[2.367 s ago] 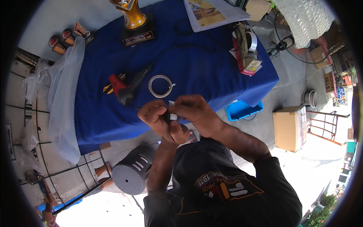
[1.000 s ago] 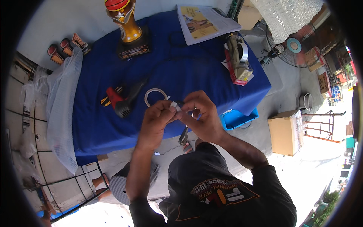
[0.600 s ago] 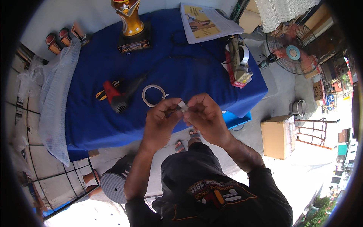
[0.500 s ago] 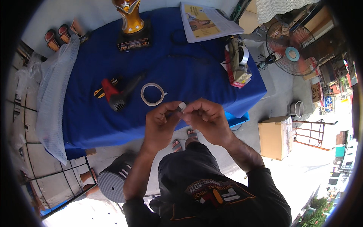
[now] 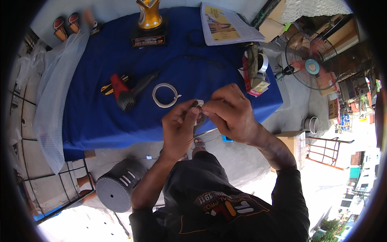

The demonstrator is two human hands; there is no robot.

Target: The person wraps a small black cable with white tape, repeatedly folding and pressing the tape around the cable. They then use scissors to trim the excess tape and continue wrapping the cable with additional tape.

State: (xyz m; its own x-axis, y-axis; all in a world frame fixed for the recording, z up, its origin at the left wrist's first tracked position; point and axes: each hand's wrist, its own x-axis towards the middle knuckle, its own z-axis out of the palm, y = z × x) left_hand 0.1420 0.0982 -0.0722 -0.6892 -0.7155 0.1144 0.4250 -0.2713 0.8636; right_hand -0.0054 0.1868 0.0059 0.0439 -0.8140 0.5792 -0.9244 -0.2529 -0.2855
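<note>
Above the table's near edge, my left hand (image 5: 177, 127) is closed, pinching a small pale piece (image 5: 200, 103) with a darker part between thumb and fingers. My right hand (image 5: 234, 115) is closed too, its thumb and fingertip pinching at the piece's right side. What the piece is cannot be made out. Just beyond my left hand lies a roll of white tape (image 5: 155, 97) with a loose end, flat on the blue cloth (image 5: 193, 78). A red and black hair dryer (image 5: 119, 89) lies left of the roll, a black and yellow tool (image 5: 107, 89) partly under it.
A gold trophy (image 5: 150, 18) on a black base stands at the back, near a newspaper (image 5: 221, 26). A tape dispenser (image 5: 258, 64) sits at the right edge. Bubble wrap (image 5: 56, 105) hangs at left. A fan (image 5: 311, 66), cardboard box (image 5: 292, 145) and dark stool (image 5: 117, 189) stand around.
My right hand has risen and turned, its fingers now at the right side of the small piece. My left hand has shifted slightly right. The view has moved a little.
</note>
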